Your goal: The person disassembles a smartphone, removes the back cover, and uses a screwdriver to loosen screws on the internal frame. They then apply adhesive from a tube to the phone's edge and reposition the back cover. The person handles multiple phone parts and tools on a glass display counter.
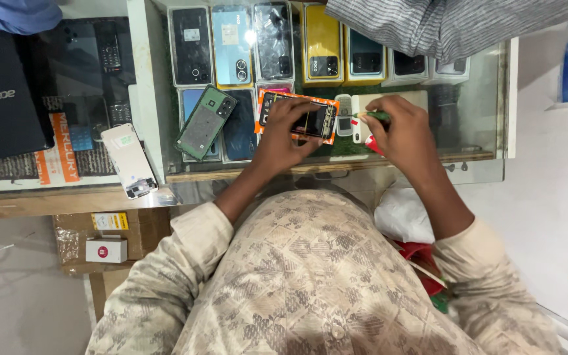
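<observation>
An opened phone (pixel 297 120) is pressed on the glass counter (pixel 481 105) by the left hand (pixel 284 135); a green-handled screwdriver (pixel 375 116) is clenched in the right hand (pixel 405 131).

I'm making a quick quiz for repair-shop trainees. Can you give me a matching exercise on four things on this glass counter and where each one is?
Things:
1. opened phone
2. green-handled tool
3. green back cover
4. white phone

Places:
A. lying alone at the counter's left part
B. under the left hand
C. in the right hand
D. lying left of the opened phone

Pairs: 1-B, 2-C, 3-D, 4-A
</observation>
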`<state>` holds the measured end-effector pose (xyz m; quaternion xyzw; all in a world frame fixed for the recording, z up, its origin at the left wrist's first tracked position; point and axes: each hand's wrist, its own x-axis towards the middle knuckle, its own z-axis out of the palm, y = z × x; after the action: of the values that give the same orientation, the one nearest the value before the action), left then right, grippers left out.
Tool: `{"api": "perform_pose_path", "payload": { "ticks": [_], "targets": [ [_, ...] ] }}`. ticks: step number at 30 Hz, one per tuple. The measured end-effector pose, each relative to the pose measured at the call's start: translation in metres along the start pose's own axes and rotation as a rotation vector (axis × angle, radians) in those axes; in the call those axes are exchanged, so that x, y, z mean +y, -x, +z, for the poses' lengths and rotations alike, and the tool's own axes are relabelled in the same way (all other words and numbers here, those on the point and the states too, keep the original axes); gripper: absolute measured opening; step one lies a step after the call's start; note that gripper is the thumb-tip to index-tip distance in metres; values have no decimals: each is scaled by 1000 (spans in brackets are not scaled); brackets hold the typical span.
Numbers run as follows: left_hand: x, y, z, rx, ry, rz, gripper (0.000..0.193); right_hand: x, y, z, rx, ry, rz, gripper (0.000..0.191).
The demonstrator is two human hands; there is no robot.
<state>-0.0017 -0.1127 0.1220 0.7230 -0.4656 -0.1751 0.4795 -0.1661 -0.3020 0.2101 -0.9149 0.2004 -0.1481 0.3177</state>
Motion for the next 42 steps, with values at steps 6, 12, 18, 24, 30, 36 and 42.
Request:
{"api": "perform_pose_path", "payload": {
  "ticks": [6, 12, 18, 24, 30, 36, 42],
  "targets": [
    [-1, -27, 15, -149, -97, 126, 76, 1, -25, 1, -107, 194, -112, 19],
    [-15, -37, 32, -230, -35, 187, 78, 10, -39, 9, -179, 276, -152, 21],
    [-25, -35, 38, -247, -10, 166, 78, 12, -42, 12, -204, 274, -147, 22],
    [-26, -34, 38, -240, 10, 166, 79, 12, -42, 10, -204, 259, -147, 21],
    [-28, -35, 39, -221, -17, 179, 78, 13, -44, 13, -199, 249, -152, 21],
    [-31, -34, 41, -221, -21, 175, 76, 13, -43, 16, -189, 251, -170, 21],
    [-33, -34, 43, -220, -18, 165, 77, 11, -43, 17, -213, 258, -139, 19]
  ]
}}
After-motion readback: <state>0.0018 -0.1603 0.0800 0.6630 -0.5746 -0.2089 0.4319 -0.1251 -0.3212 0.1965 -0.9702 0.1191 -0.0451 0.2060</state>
